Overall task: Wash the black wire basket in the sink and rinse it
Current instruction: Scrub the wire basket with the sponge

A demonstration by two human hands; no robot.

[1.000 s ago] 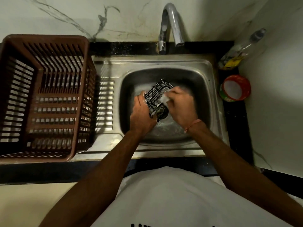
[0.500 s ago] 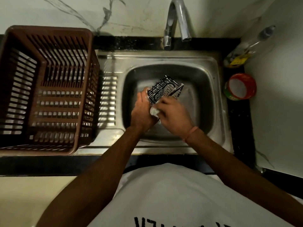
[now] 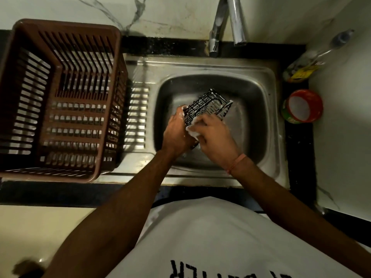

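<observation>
Item: small black wire basket (image 3: 207, 106), soapy, held tilted over the bowl of the stainless steel sink (image 3: 267, 81).

From my remote view I log the left hand (image 3: 177, 133) with fingers curled round the basket's near-left end, gripping it, foam on the fingertips. The right hand (image 3: 215, 137) is curled round a white sudsy scrub pad (image 3: 192, 130), pressing it against the basket's near side. White lather streaks the wires. I see a curved chrome tap (image 3: 230, 23) behind the bowl with its spout above the far rim. A large brown slatted plastic crate (image 3: 60, 97) stands on the drainboard, left of the bowl. On the black counter to the right stand a clear bottle with a yellow label (image 3: 309, 65) and, just in front of it, a round red-rimmed tub with white contents (image 3: 302, 106).
</observation>
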